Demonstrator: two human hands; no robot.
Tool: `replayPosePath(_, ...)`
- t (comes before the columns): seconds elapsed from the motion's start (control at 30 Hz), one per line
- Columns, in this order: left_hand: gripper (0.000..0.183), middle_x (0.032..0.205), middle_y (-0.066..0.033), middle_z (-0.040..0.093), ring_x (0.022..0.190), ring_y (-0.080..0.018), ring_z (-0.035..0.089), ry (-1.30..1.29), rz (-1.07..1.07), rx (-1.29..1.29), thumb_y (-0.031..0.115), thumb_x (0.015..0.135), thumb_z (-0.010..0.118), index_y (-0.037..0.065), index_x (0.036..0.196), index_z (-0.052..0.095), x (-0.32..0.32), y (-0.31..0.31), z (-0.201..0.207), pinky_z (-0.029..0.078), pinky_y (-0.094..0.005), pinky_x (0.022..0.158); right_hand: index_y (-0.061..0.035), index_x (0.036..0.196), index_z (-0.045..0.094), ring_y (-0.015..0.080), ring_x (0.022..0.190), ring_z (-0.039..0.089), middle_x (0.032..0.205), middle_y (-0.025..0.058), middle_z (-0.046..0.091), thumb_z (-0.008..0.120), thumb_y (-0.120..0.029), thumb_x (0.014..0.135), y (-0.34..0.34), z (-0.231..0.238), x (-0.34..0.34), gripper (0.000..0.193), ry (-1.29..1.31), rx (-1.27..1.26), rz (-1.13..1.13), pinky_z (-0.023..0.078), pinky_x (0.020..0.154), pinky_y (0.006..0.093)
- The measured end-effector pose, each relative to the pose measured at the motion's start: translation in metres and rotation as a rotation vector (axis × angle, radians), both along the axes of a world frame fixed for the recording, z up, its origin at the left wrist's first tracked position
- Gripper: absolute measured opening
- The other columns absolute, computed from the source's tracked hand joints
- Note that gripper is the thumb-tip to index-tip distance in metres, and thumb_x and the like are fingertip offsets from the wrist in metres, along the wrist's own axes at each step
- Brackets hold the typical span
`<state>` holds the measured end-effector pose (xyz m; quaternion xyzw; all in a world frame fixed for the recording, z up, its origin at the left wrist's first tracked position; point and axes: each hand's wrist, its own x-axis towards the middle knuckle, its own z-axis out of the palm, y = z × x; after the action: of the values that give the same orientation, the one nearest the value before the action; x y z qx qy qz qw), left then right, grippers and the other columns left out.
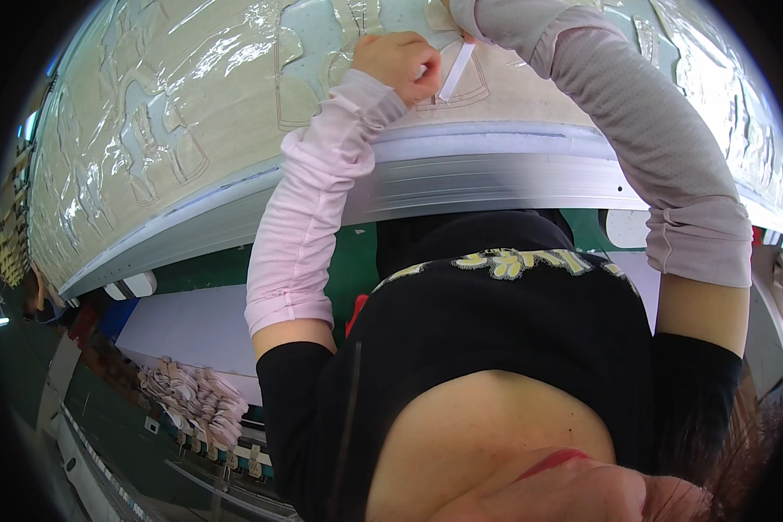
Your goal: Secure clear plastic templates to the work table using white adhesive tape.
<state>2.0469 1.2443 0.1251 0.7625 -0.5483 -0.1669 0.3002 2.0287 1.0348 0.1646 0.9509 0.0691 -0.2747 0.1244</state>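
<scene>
My left hand is closed, its fingers curled in at the near part of a large work surface. A small whitish spot shows inside the curl; what it is, I cannot make out. Just right of it a narrow white strip slants across a panel with drawn outlines. The strip's upper end meets my right hand, of which only a fingertip shows below the grey sleeve, so its grip is hidden. Under both hands lies a beige sheet with shaped cut-outs, parts of it beneath shiny clear film.
A metal rail runs along the surface's near edge, close to my body. Below left stands a white tabletop or box, with a heap of pale cut pieces beside it. Racks of hanging parts are at the far left.
</scene>
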Motion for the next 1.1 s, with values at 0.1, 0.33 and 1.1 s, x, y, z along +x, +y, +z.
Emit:
replayPosePath(0.1,0.007,0.09,0.0003,0.066,0.092,-0.0223,0.065,-0.208,-0.131,0.042,0.02,0.083,0.073,0.016,0.089,0.071,-0.004,0.01,0.002,0.047,-0.0385,0.083,-0.0123,0.094,0.079,0.0291,0.086,0.073,0.092,0.0122,0.076,0.071,-0.025,0.078,0.0,0.0,0.001,0.022,-0.01,0.005,0.003,0.056,0.071,0.0431)
replayPosePath(0.33,0.008,0.093,-0.0001,0.066,0.094,-0.0214,0.064,-0.444,-0.303,-0.027,0.016,0.083,0.072,0.012,0.09,0.069,-0.025,0.012,-0.003,0.049,-0.0362,0.082,-0.0116,0.093,0.079,0.0293,0.084,0.073,0.091,0.0129,0.076,0.071,-0.023,0.078,0.001,0.002,0.001,0.021,-0.024,0.015,0.009,0.056,0.07,0.0433)
replayPosePath(1.1,0.015,0.095,-0.0036,0.065,0.091,-0.0246,0.065,-0.349,-0.287,-0.08,0.014,0.081,0.073,0.01,0.094,0.067,-0.026,0.013,-0.011,0.052,-0.0387,0.077,-0.0092,0.089,0.079,0.0303,0.08,0.073,0.087,0.0152,0.075,0.068,-0.02,0.078,0.007,0.001,0.004,0.019,0.017,0.05,0.004,0.056,0.066,0.0433)
